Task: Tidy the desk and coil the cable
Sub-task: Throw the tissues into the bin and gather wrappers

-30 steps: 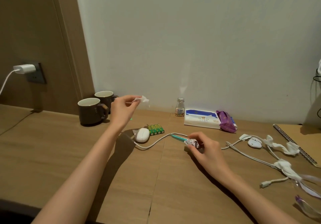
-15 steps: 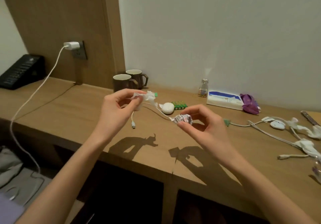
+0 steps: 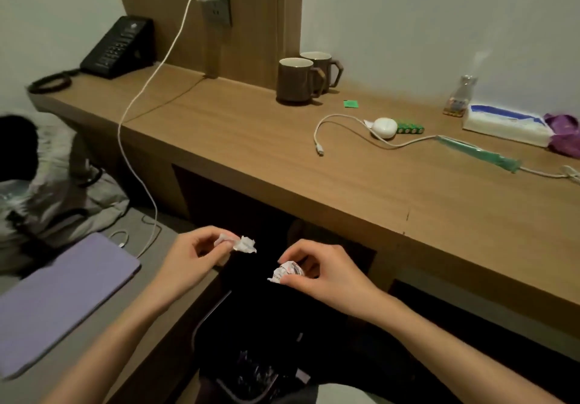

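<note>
A single head-worn camera is looking forward and steeply down from above the desk (image 3: 361, 184) front edge, facing the wall with the socket (image 3: 216, 5) at upper left. It is sitting close over both hands, which are filling the lower middle; no second view is sharing the scene

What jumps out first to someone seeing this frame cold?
The two hands low in the middle: the left hand pinches a white tissue scrap and the right hand pinches a crumpled paper ball, both held over a dark bin below the desk edge. Next, on the wooden desk, a loose white cable snakes past a white case, with two brown mugs behind.
</note>
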A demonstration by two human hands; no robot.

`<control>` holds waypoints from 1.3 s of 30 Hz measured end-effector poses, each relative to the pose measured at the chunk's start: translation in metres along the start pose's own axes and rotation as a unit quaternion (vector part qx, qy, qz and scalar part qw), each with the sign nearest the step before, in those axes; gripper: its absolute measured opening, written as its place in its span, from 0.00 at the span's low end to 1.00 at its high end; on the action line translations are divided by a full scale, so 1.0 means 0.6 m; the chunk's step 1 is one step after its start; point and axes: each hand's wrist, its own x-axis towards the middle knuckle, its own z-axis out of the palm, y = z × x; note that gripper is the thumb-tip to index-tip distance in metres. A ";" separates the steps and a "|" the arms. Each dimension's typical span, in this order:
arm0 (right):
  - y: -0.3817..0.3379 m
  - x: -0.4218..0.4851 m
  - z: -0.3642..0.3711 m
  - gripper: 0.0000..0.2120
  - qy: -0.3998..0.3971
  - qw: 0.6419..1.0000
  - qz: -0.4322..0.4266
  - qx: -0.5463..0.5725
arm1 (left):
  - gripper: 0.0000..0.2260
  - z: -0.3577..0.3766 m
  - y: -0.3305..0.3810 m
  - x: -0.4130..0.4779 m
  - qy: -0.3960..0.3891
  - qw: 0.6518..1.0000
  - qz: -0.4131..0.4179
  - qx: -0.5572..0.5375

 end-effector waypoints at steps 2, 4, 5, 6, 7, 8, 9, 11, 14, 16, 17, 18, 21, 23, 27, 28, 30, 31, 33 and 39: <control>0.044 0.021 0.036 0.10 -0.029 0.998 0.047 0.000 | 0.08 0.013 -0.070 -0.003 -0.020 0.998 -0.050 0.025; 0.086 0.038 0.074 0.11 -0.044 0.994 0.101 0.007 | 0.07 0.031 -0.131 -0.002 -0.044 0.993 -0.094 0.061; 0.107 0.047 0.093 0.11 -0.048 0.991 0.124 0.007 | 0.07 0.040 -0.159 -0.001 -0.062 0.989 -0.105 0.089; 0.125 0.054 0.113 0.10 -0.050 0.988 0.146 0.005 | 0.07 0.050 -0.180 0.001 -0.079 0.984 -0.113 0.116; 0.143 0.061 0.132 0.10 -0.049 0.985 0.167 0.003 | 0.08 0.058 -0.199 0.002 -0.098 0.978 -0.124 0.134; 0.159 0.067 0.150 0.10 -0.046 0.981 0.186 0.004 | 0.10 0.066 -0.219 0.003 -0.118 0.973 -0.139 0.145; 0.173 0.074 0.165 0.11 -0.047 0.978 0.203 0.002 | 0.10 0.072 -0.239 0.004 -0.137 0.967 -0.152 0.151; 0.194 0.085 0.185 0.15 -0.065 0.971 0.229 -0.006 | 0.07 0.081 -0.276 0.006 -0.175 0.956 -0.171 0.165; 0.207 0.094 0.194 0.21 -0.100 0.966 0.236 -0.037 | 0.11 0.089 -0.301 0.010 -0.260 0.918 -0.204 0.218; 0.197 0.093 0.183 0.21 -0.101 0.968 0.221 -0.054 | 0.19 0.091 -0.297 0.015 -0.295 0.899 -0.210 0.245; 0.186 0.092 0.172 0.21 -0.099 0.971 0.208 -0.057 | 0.21 0.091 -0.291 0.019 -0.293 0.901 -0.200 0.249; 0.170 0.089 0.158 0.20 -0.096 0.975 0.190 -0.058 | 0.21 0.089 -0.279 0.022 -0.283 0.906 -0.185 0.253; 0.108 0.074 0.104 0.18 -0.085 0.988 0.119 -0.041 | 0.19 0.076 -0.222 0.032 -0.245 0.930 -0.126 0.245; 0.059 0.059 0.063 0.16 -0.068 0.995 0.069 -0.015 | 0.17 0.062 -0.168 0.037 -0.206 0.950 -0.081 0.219; -0.040 0.026 -0.027 0.13 -0.001 1.000 -0.017 0.012 | 0.14 0.036 -0.024 0.043 -0.119 0.983 0.019 0.141; -0.062 0.019 -0.049 0.13 0.019 0.999 -0.036 0.015 | 0.14 0.032 0.013 0.045 -0.099 0.987 0.048 0.120; -0.096 0.005 -0.093 0.13 0.067 0.995 -0.070 0.018 | 0.13 0.026 0.090 0.052 -0.066 0.990 0.095 0.086; -0.106 0.001 -0.115 0.12 0.091 0.992 -0.082 0.014 | 0.13 0.024 0.126 0.056 -0.054 0.989 0.111 0.079; -0.118 -0.006 -0.158 0.12 0.132 0.986 -0.099 -0.016 | 0.13 0.025 0.185 0.073 -0.044 0.986 0.136 0.080; -0.088 -0.022 -0.293 0.11 0.268 0.951 -0.095 -0.125 | 0.12 0.076 0.276 0.174 -0.023 0.982 0.180 0.060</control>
